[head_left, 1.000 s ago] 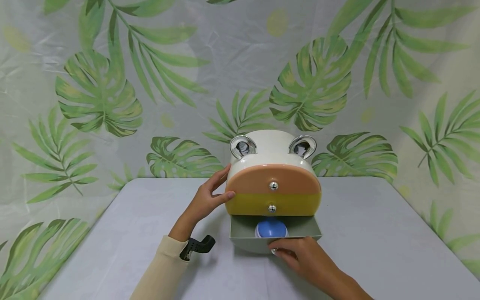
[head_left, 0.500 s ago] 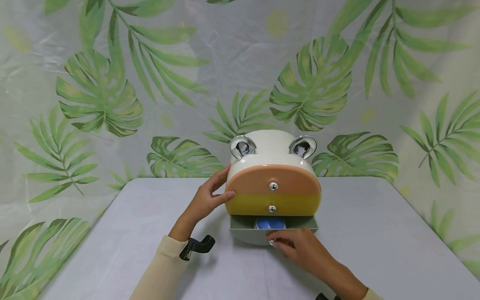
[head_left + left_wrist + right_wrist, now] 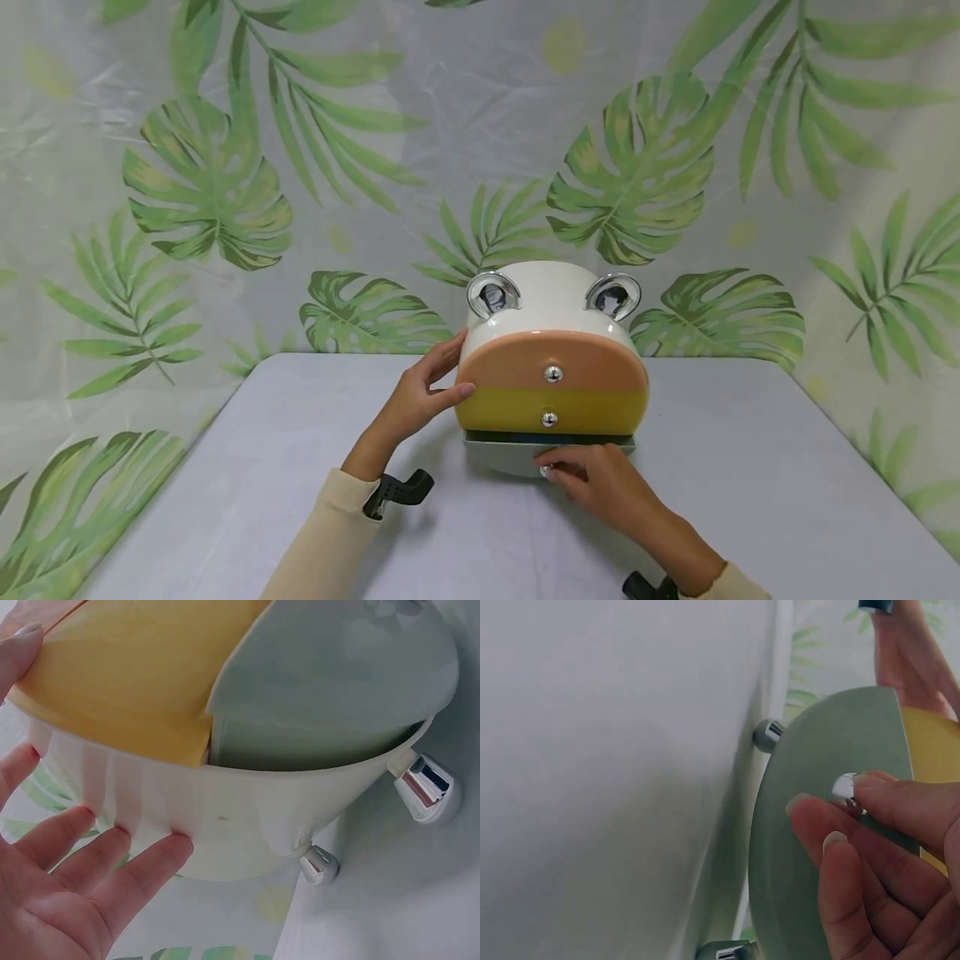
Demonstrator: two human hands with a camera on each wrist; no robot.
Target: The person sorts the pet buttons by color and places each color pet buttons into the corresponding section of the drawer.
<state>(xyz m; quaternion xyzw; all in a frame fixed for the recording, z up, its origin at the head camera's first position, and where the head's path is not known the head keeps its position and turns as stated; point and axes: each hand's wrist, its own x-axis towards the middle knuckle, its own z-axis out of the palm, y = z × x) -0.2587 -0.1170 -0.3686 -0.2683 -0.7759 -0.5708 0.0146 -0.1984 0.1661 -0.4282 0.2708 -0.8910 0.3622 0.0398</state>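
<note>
A small white drawer box [image 3: 540, 283] with silver-rimmed eyes stands on the table. Its top drawer front [image 3: 510, 354] is orange and the middle one [image 3: 495, 408] yellow, both pushed in. The green bottom drawer [image 3: 498, 458] sticks out slightly, with a narrow dark gap above it. My left hand [image 3: 416, 400] touches the box's left side with extended fingertips, its thumb on the front edge. Between thumb and index finger, my right hand [image 3: 600, 483] pinches the bottom drawer's silver knob [image 3: 844, 789]. What lies inside that drawer is nearly hidden; only a trace of blue shows.
The box rests on short silver feet [image 3: 427, 787] on a white-covered table [image 3: 300, 467]. Behind the table hangs a leaf-patterned curtain [image 3: 480, 108]. Black camera mounts [image 3: 405, 487] sit at both wrists, close above the tabletop.
My right hand has moved toward the box, sliding the green drawer most of the way in. The blue object inside has gone almost out of sight. My left hand has stayed on the box.
</note>
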